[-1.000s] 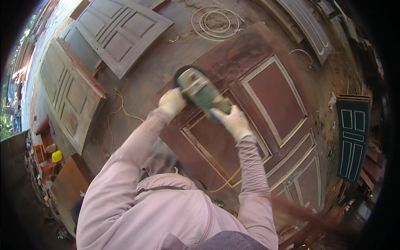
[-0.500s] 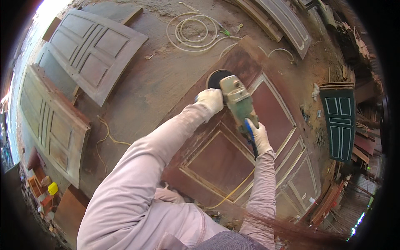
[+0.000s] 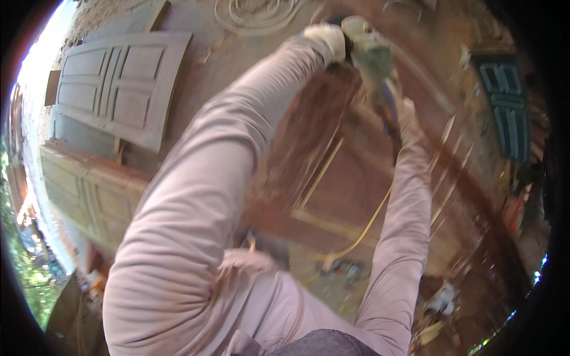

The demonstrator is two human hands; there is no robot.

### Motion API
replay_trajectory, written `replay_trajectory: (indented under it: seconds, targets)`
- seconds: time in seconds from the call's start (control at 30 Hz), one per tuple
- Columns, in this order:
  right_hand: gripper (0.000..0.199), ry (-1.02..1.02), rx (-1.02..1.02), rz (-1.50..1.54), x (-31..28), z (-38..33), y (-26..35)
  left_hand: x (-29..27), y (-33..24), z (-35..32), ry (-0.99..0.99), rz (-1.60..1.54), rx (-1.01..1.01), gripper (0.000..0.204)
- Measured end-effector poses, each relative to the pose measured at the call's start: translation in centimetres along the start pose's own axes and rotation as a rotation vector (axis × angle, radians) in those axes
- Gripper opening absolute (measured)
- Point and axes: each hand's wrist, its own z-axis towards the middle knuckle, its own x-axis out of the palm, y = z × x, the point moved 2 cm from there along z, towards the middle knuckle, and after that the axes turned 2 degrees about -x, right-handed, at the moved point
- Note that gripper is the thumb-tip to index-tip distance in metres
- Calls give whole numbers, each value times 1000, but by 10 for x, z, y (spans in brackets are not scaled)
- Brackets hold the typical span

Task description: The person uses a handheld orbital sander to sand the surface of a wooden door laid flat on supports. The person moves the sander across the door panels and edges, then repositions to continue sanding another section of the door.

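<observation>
Both my arms, in pale pink sleeves and light gloves, stretch far forward over a reddish-brown panelled door point(image 3: 332, 178) lying flat on the ground. My left hand point(image 3: 325, 37) grips the front of a green angle grinder point(image 3: 369, 54). My right hand point(image 3: 406, 111) holds the grinder's rear handle. The tool rests on the door's far end. A yellow cord point(image 3: 362, 231) trails back across the door toward me. The picture is blurred by motion.
A grey-brown panelled door point(image 3: 116, 86) lies at the left, another wooden door point(image 3: 89, 193) below it. A dark green door point(image 3: 504, 107) lies at the right. Coiled cable point(image 3: 255, 12) sits on the dirt beyond. Scattered debris point(image 3: 439, 299) lies near my feet.
I have leaned forward and pushed the grinder along the reddish door toward its far end; both arms are more extended and the view has tilted.
</observation>
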Motion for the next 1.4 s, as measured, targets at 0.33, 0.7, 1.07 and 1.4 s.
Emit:
replay_trajectory:
  seconds: [0.33,0.7,1.07,1.4]
  targets:
    - [97,117,-18,-316,57,-287,-137,100,8,-349,39,-57,-290,31]
    - [91,-60,149,-240,4,-505,-314,204,-132,-530,271,-101,-185,23]
    - [64,-250,260,269,-53,-525,-447,259,-247,-493,241,-79,290,27]
    - [71,-9,11,-49,136,-480,-245,161,15,-531,36,-45,-166,24]
